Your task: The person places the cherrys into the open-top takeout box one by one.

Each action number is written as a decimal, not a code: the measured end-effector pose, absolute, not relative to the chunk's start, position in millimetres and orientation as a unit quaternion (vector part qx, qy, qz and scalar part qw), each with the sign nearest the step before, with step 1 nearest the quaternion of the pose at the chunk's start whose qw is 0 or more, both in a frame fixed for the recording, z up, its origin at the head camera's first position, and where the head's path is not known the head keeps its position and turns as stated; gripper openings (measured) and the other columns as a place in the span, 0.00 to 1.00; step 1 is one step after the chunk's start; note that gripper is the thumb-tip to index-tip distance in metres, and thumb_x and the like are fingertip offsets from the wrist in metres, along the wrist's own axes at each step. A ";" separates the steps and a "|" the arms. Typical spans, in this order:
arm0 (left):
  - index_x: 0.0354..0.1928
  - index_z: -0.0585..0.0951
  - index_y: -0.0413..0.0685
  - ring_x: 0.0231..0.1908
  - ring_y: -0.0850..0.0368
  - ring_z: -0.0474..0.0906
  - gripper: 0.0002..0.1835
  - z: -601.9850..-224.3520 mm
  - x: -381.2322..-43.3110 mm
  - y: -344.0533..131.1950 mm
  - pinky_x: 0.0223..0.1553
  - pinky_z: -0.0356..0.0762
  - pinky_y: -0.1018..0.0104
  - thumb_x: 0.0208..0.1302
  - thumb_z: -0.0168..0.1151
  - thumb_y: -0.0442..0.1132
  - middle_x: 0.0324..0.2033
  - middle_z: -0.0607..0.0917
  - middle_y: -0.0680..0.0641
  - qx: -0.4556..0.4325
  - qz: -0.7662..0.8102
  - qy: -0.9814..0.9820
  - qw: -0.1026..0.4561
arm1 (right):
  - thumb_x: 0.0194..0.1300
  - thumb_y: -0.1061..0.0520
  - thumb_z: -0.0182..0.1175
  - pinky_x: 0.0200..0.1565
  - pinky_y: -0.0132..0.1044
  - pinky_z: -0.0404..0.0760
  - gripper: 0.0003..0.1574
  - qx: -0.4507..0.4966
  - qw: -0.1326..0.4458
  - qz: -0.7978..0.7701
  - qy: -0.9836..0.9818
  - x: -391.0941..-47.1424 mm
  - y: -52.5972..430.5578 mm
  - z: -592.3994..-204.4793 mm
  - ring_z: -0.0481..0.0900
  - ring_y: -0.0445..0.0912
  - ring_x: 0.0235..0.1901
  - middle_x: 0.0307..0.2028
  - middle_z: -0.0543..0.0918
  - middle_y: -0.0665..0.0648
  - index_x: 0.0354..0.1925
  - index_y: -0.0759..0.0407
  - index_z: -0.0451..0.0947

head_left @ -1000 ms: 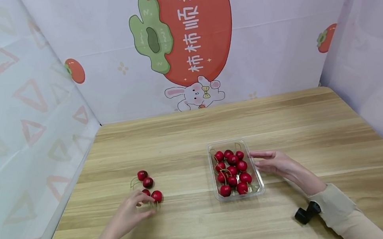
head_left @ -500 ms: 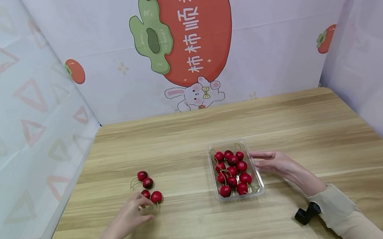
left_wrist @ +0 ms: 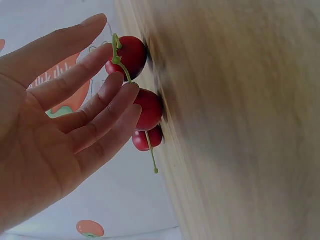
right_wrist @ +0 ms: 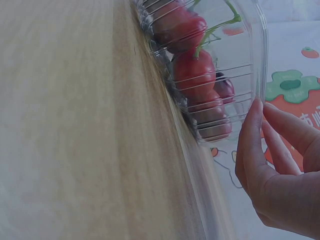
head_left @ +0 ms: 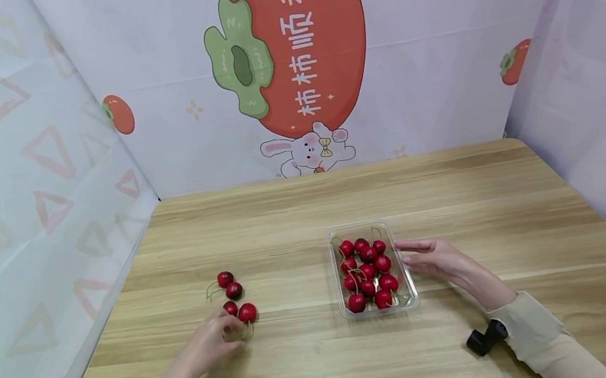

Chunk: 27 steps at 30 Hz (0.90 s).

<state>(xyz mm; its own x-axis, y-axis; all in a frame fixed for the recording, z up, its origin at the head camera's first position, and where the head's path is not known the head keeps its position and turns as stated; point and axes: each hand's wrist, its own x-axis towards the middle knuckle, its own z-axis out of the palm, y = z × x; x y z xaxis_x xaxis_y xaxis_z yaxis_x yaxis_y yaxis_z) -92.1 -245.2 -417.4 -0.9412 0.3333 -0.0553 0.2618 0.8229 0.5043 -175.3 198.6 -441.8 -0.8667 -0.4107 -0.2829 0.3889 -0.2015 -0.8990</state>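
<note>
My left hand (head_left: 209,345) is beside a few loose red cherries on the wooden table, its fingers relaxed and thumb apart. In the left wrist view its fingertips (left_wrist: 131,91) come right up to a cherry (left_wrist: 151,111), and another cherry (left_wrist: 134,57) with a green stem overlaps them. In the head view the nearest cherry (head_left: 247,312) lies just beyond the fingers. A clear plastic box (head_left: 341,298) holds several stemmed cherries (head_left: 366,271). My right hand (head_left: 442,260) touches the box's right rim, its index finger and thumb extended, with the fingertips (right_wrist: 257,106) at the rim's edge.
Farther back on the left lie two more cherries, a red one (head_left: 225,278) and a darker one (head_left: 233,291). The wooden table (head_left: 313,364) reaches back to a white printed cloth (head_left: 179,147), with cloth walls on both sides.
My left hand has drawn slightly back from the nearest cherries, its thumb lower and its fingers no longer over the stem. My right hand and the box have stayed put.
</note>
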 end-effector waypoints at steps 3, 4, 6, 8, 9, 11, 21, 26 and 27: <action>0.30 0.80 0.46 0.31 0.60 0.70 0.11 -418.5 -92.1 -245.9 0.31 0.72 0.70 0.40 0.69 0.34 0.28 0.73 0.54 0.153 0.254 0.952 0.076 | 0.51 0.71 0.59 0.46 0.34 0.75 0.21 -0.010 0.258 -0.773 0.579 -175.4 198.6 -442.1 0.79 0.43 0.39 0.42 0.81 0.49 0.43 0.53 0.78; 0.30 0.80 0.46 0.30 0.61 0.70 0.11 -418.9 -92.2 -246.3 0.31 0.72 0.70 0.40 0.69 0.34 0.28 0.73 0.54 0.153 0.253 0.952 0.077 | 0.51 0.71 0.59 0.46 0.34 0.74 0.21 -0.011 0.258 -0.773 0.580 -175.4 198.6 -442.2 0.79 0.43 0.39 0.42 0.80 0.49 0.43 0.53 0.78; 0.30 0.80 0.46 0.30 0.62 0.70 0.10 -419.7 -92.4 -247.1 0.30 0.71 0.71 0.41 0.69 0.34 0.27 0.73 0.55 0.155 0.254 0.952 0.078 | 0.51 0.70 0.59 0.46 0.34 0.74 0.21 -0.012 0.257 -0.772 0.581 -175.3 198.7 -442.3 0.79 0.43 0.40 0.43 0.80 0.49 0.44 0.54 0.78; 0.30 0.80 0.46 0.29 0.63 0.69 0.10 -420.6 -92.7 -247.8 0.29 0.71 0.72 0.42 0.68 0.34 0.27 0.73 0.55 0.158 0.255 0.951 0.080 | 0.51 0.70 0.59 0.46 0.35 0.74 0.21 -0.012 0.257 -0.772 0.581 -175.3 198.8 -442.5 0.79 0.43 0.40 0.43 0.80 0.49 0.44 0.54 0.78; 0.29 0.80 0.45 0.28 0.64 0.69 0.09 -421.0 -93.0 -248.0 0.28 0.70 0.73 0.42 0.68 0.34 0.26 0.73 0.55 0.160 0.256 0.950 0.080 | 0.51 0.70 0.59 0.46 0.35 0.74 0.21 -0.012 0.256 -0.772 0.581 -175.3 198.9 -442.7 0.79 0.43 0.40 0.43 0.80 0.49 0.44 0.54 0.78; 0.29 0.80 0.45 0.27 0.65 0.68 0.08 -422.0 -93.5 -248.9 0.27 0.70 0.73 0.43 0.67 0.34 0.25 0.73 0.55 0.168 0.258 0.948 0.083 | 0.52 0.71 0.59 0.46 0.35 0.74 0.21 -0.013 0.257 -0.772 0.581 -175.6 198.9 -442.9 0.79 0.43 0.40 0.42 0.81 0.48 0.43 0.54 0.78; 0.26 0.79 0.43 0.23 0.69 0.69 0.02 -425.8 -96.5 -251.3 0.24 0.71 0.74 0.48 0.63 0.30 0.24 0.78 0.54 0.191 0.274 0.937 0.101 | 0.52 0.71 0.58 0.46 0.34 0.75 0.20 -0.008 0.258 -0.778 0.573 -176.3 198.9 -443.4 0.79 0.43 0.39 0.40 0.81 0.47 0.40 0.51 0.79; 0.26 0.80 0.41 0.24 0.68 0.72 0.03 -426.1 -97.0 -250.9 0.25 0.72 0.74 0.47 0.63 0.28 0.26 0.80 0.51 0.189 0.271 0.938 0.099 | 0.52 0.71 0.58 0.45 0.34 0.75 0.19 -0.006 0.258 -0.781 0.569 -176.4 198.7 -443.0 0.80 0.42 0.39 0.39 0.82 0.47 0.38 0.50 0.79; 0.26 0.80 0.41 0.24 0.67 0.72 0.03 -426.2 -97.0 -250.8 0.25 0.73 0.74 0.47 0.63 0.28 0.26 0.81 0.50 0.189 0.270 0.939 0.098 | 0.52 0.71 0.58 0.45 0.34 0.75 0.19 -0.006 0.259 -0.783 0.566 -176.3 198.8 -443.0 0.80 0.42 0.38 0.39 0.82 0.47 0.38 0.51 0.80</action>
